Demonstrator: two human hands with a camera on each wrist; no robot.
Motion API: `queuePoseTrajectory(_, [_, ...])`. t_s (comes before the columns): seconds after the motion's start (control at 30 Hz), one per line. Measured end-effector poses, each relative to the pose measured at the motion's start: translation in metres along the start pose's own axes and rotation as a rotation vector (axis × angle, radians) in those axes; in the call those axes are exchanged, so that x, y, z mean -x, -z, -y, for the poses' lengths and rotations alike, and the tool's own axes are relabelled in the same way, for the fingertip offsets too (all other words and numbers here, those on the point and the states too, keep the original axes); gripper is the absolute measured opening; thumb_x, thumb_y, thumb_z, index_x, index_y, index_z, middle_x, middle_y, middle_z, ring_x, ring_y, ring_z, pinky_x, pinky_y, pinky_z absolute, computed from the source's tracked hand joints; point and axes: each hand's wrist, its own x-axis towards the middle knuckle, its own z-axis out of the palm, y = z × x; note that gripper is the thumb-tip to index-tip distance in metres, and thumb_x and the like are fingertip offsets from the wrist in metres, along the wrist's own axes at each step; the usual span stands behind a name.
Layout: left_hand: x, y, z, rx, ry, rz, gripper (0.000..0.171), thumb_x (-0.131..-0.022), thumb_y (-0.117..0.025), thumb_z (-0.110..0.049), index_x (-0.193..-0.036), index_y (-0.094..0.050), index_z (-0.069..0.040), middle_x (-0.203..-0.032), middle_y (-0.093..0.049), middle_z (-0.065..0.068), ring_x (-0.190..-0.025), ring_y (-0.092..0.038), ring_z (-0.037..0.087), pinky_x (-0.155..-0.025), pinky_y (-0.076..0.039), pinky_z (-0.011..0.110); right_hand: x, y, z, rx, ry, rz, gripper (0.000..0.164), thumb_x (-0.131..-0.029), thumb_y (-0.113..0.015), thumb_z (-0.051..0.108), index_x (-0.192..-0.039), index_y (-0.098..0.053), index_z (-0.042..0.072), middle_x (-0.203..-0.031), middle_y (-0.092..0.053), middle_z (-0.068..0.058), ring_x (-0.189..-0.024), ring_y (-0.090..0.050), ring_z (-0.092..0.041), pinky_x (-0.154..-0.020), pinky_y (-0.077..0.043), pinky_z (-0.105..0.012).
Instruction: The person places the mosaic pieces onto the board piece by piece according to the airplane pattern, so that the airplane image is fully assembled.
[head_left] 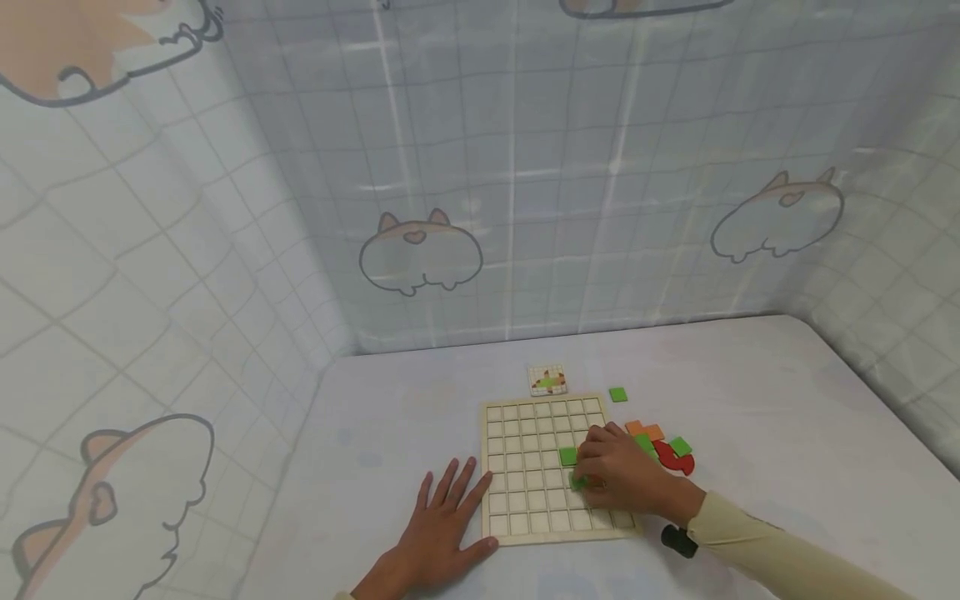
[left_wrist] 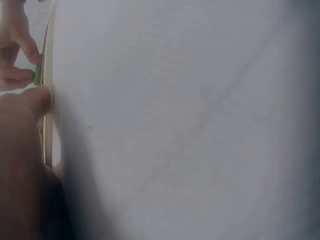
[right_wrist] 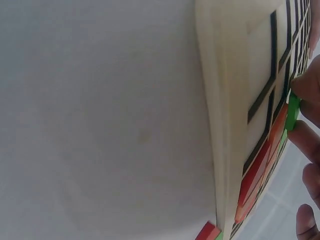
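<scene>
A pale wooden grid board [head_left: 517, 483] lies on the white table. My right hand [head_left: 626, 475] is over its right side, pinching a green square tile [right_wrist: 293, 112] between thumb and fingertips, tilted on edge close over the cells. Another green tile [head_left: 567, 456] sits in the grid just left of those fingers. In the right wrist view, a red piece [right_wrist: 255, 170] and an orange piece [right_wrist: 278, 125] lie in cells near the board's edge, mostly hidden from the head view by the hand. My left hand [head_left: 442, 533] rests flat with fingers spread, fingertips at the board's left edge.
Behind the board lies a small pattern card [head_left: 547, 380], with a loose green tile [head_left: 618, 394] to its right. Orange tiles [head_left: 645, 429], red pieces [head_left: 671, 458] and green tiles [head_left: 681, 446] cluster right of the board. A checked curtain [head_left: 510, 208] surrounds the table.
</scene>
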Motion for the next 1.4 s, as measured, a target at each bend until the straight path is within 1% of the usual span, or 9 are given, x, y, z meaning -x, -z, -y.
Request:
queuePoseTrajectory(0.17, [0.000, -0.001, -0.001, 0.008, -0.008, -0.007, 0.081, -0.094, -0.039, -0.069, -0.159, -0.018, -0.025, -0.164, -0.011, 0.009, -0.148, -0.004, 0.035, -0.108, -0.006, 0.066, -0.002, -0.003, 0.002, 0.011, 0.023, -0.004, 0.011, -0.075, -0.083, 0.021, -0.085, -0.077, 0.023, -0.085, -0.063, 0.015, -0.086, -0.045, -0.008, -0.074, -0.033, -0.030])
queuePoseTrajectory(0.3, [-0.001, -0.001, -0.001, -0.013, 0.006, 0.006, 0.081, -0.094, -0.037, -0.071, -0.159, -0.017, -0.027, -0.164, -0.010, 0.008, -0.149, -0.003, 0.034, -0.109, -0.006, 0.065, -0.003, -0.001, 0.003, 0.032, -0.004, 0.020, 0.010, -0.076, -0.084, 0.022, -0.085, -0.079, 0.023, -0.087, -0.062, 0.013, -0.088, -0.045, -0.009, -0.076, -0.034, -0.031])
queuePoseTrajectory(0.37, [-0.001, -0.003, 0.000, -0.018, 0.009, -0.002, 0.082, -0.093, -0.035, -0.072, -0.159, -0.016, -0.027, -0.164, -0.008, 0.007, -0.149, -0.002, 0.033, -0.109, -0.005, 0.064, -0.003, -0.001, 0.004, 0.048, -0.024, 0.031, 0.010, -0.077, -0.085, 0.022, -0.085, -0.079, 0.023, -0.086, -0.061, 0.013, -0.088, -0.045, -0.010, -0.075, -0.035, -0.032])
queuePoseTrajectory(0.5, [-0.001, 0.000, 0.000, -0.021, 0.013, 0.002, 0.082, -0.094, -0.033, -0.073, -0.159, -0.017, -0.026, -0.164, -0.008, 0.007, -0.149, -0.002, 0.034, -0.110, -0.005, 0.064, -0.005, 0.000, 0.006, 0.066, -0.058, 0.048, 0.009, -0.078, -0.085, 0.023, -0.086, -0.080, 0.023, -0.085, -0.059, 0.012, -0.087, -0.045, -0.010, -0.075, -0.036, -0.032])
queuePoseTrajectory(0.63, [-0.001, 0.002, -0.001, -0.013, 0.008, -0.001, 0.081, -0.094, -0.037, -0.071, -0.159, -0.019, -0.025, -0.164, -0.011, 0.009, -0.148, -0.005, 0.035, -0.109, -0.007, 0.065, -0.004, -0.001, 0.008, 0.057, -0.069, 0.046, 0.011, -0.079, -0.084, 0.023, -0.088, -0.080, 0.023, -0.085, -0.060, 0.012, -0.086, -0.045, -0.010, -0.075, -0.037, -0.032])
queuePoseTrajectory(0.77, [0.000, 0.001, -0.001, -0.009, 0.003, -0.002, 0.081, -0.094, -0.040, -0.069, -0.159, -0.019, -0.025, -0.164, -0.012, 0.010, -0.148, -0.005, 0.036, -0.109, -0.006, 0.066, 0.001, -0.003, 0.008, 0.045, -0.062, 0.030, 0.014, -0.078, -0.085, 0.022, -0.091, -0.079, 0.023, -0.087, -0.062, 0.013, -0.087, -0.045, -0.010, -0.074, -0.036, -0.032])
queuePoseTrajectory(1.03, [-0.001, 0.001, -0.001, -0.030, 0.010, 0.004, 0.082, -0.094, -0.035, -0.071, -0.159, -0.019, -0.024, -0.164, -0.010, 0.008, -0.148, -0.004, 0.034, -0.109, -0.007, 0.065, 0.010, 0.001, 0.006, 0.033, -0.068, -0.010, 0.019, -0.076, -0.086, 0.021, -0.091, -0.076, 0.025, -0.088, -0.059, 0.014, -0.088, -0.044, -0.009, -0.074, -0.033, -0.032])
queuePoseTrajectory(1.23, [-0.001, 0.002, 0.000, -0.027, 0.004, 0.004, 0.081, -0.095, -0.035, -0.070, -0.159, -0.018, -0.024, -0.164, -0.011, 0.010, -0.148, -0.005, 0.035, -0.109, -0.007, 0.065, 0.022, 0.002, 0.002, 0.019, -0.085, -0.029, 0.020, -0.074, -0.087, 0.019, -0.089, -0.075, 0.026, -0.087, -0.058, 0.016, -0.088, -0.044, -0.008, -0.076, -0.039, -0.038])
queuePoseTrajectory(1.4, [-0.001, 0.004, -0.002, -0.029, 0.017, 0.025, 0.082, -0.094, -0.032, -0.072, -0.159, -0.017, -0.025, -0.164, -0.009, 0.008, -0.149, -0.003, 0.034, -0.110, -0.006, 0.064, 0.034, 0.006, -0.001, 0.043, -0.081, -0.040, 0.019, -0.075, -0.086, 0.017, -0.088, -0.075, 0.025, -0.087, -0.059, 0.015, -0.086, -0.046, -0.009, -0.076, -0.041, -0.035])
